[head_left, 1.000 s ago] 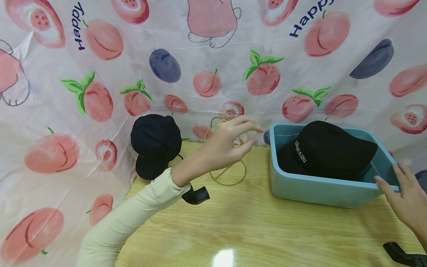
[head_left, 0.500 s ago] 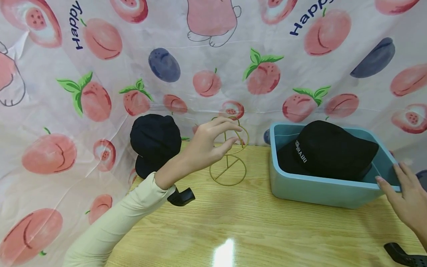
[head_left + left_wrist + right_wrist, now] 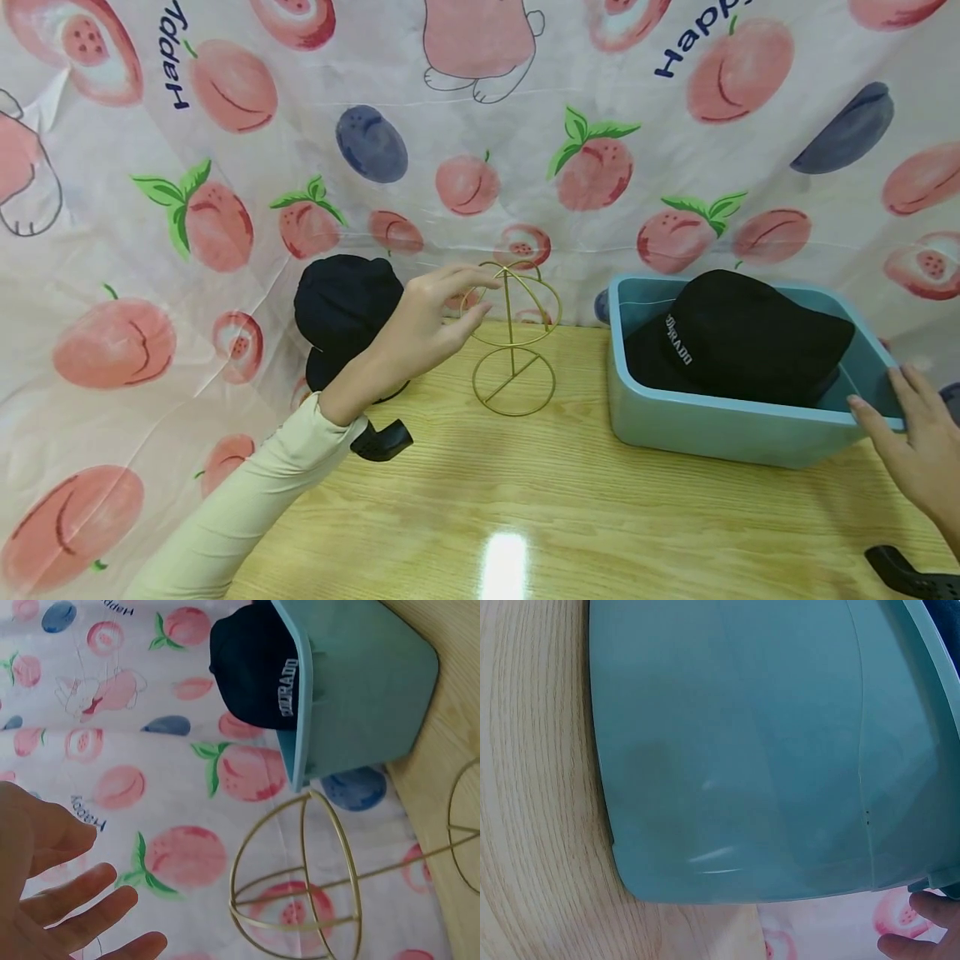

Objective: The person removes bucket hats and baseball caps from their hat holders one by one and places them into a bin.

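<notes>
In the head view my left hand (image 3: 416,321) hovers left of a gold wire cap stand (image 3: 512,358), its fingers loosely bent and holding nothing. The stand's wire dome (image 3: 307,900) lies beyond the fingertips in the left wrist view, apart from them. My right hand (image 3: 918,442) rests on the right end of a blue-green plastic bin (image 3: 720,437), thumb and fingers touching its rim. Inside the bin lies a black cap (image 3: 750,337) with white lettering. A dark cap (image 3: 345,304) stands at the left, partly hidden by my left hand and wrist.
The wooden tabletop (image 3: 570,500) runs up to a fruit-patterned cloth (image 3: 517,183) at the back and left. Black wrist mounts (image 3: 382,440) stick out below the wrists. In the right wrist view the bin's wall (image 3: 742,765) fills most of the frame.
My left hand has moved left, from in front of the wire stand to beside it, and now overlaps the dark cap. The right hand and bin stay where they were.
</notes>
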The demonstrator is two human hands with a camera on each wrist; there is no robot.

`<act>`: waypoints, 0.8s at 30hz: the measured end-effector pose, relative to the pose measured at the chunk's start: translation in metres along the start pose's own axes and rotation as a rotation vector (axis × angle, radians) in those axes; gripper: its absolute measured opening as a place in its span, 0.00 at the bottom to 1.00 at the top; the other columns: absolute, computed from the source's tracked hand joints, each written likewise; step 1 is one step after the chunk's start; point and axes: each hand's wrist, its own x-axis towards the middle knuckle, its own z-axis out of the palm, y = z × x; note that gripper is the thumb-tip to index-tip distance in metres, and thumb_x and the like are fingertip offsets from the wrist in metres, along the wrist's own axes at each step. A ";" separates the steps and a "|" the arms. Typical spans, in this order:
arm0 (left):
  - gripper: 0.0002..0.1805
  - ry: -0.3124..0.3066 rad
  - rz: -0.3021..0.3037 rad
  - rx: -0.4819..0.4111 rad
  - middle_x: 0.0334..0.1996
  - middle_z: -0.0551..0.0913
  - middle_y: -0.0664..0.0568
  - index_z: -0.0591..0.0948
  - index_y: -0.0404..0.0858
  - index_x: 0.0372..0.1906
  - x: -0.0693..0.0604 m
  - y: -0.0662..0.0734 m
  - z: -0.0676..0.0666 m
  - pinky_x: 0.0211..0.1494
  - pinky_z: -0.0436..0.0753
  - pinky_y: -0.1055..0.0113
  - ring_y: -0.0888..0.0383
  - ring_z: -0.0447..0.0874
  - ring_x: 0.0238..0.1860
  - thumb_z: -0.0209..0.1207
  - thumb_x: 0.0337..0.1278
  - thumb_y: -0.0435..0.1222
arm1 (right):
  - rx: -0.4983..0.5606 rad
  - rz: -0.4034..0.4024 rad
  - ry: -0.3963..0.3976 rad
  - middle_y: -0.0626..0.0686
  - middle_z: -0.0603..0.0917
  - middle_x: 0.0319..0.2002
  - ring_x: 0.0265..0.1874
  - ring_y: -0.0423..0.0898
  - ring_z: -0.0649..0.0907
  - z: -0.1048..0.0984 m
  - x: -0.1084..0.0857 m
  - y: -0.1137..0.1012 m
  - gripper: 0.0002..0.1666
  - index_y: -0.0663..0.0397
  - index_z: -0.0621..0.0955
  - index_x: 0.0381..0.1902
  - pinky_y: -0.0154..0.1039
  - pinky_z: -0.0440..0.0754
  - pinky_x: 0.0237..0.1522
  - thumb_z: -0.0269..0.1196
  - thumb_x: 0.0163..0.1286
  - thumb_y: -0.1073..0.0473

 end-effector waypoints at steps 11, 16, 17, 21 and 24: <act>0.11 0.015 -0.100 0.012 0.45 0.82 0.51 0.84 0.41 0.46 -0.017 -0.016 -0.017 0.46 0.79 0.61 0.58 0.79 0.47 0.61 0.58 0.31 | 0.006 0.001 0.009 0.68 0.40 0.72 0.70 0.66 0.41 0.001 -0.002 0.001 0.46 0.70 0.44 0.72 0.64 0.39 0.65 0.40 0.74 0.38; 0.12 0.030 -0.117 0.029 0.46 0.82 0.53 0.84 0.42 0.47 -0.023 -0.024 -0.024 0.45 0.79 0.57 0.59 0.78 0.50 0.61 0.58 0.31 | 0.017 -0.010 0.010 0.67 0.39 0.73 0.70 0.66 0.41 0.001 -0.003 0.001 0.45 0.69 0.44 0.72 0.64 0.38 0.65 0.41 0.75 0.39; 0.12 0.033 -0.122 0.034 0.47 0.82 0.53 0.83 0.42 0.47 -0.025 -0.026 -0.025 0.45 0.80 0.57 0.59 0.78 0.50 0.61 0.58 0.31 | 0.018 -0.012 0.010 0.67 0.39 0.73 0.70 0.66 0.41 0.001 -0.003 0.001 0.46 0.69 0.44 0.72 0.64 0.38 0.65 0.41 0.75 0.39; 0.12 0.052 -0.147 0.048 0.46 0.82 0.53 0.83 0.40 0.47 -0.030 -0.032 -0.031 0.45 0.80 0.55 0.58 0.78 0.48 0.61 0.58 0.31 | 0.019 -0.013 0.006 0.67 0.39 0.73 0.70 0.66 0.41 0.001 -0.002 0.002 0.45 0.69 0.44 0.72 0.64 0.38 0.65 0.41 0.75 0.40; 0.12 0.063 -0.177 0.061 0.45 0.82 0.51 0.83 0.40 0.47 -0.034 -0.038 -0.034 0.46 0.80 0.55 0.57 0.79 0.46 0.60 0.58 0.31 | 0.009 -0.002 -0.009 0.67 0.38 0.73 0.70 0.65 0.40 0.001 -0.002 0.001 0.45 0.68 0.43 0.72 0.64 0.38 0.65 0.41 0.75 0.41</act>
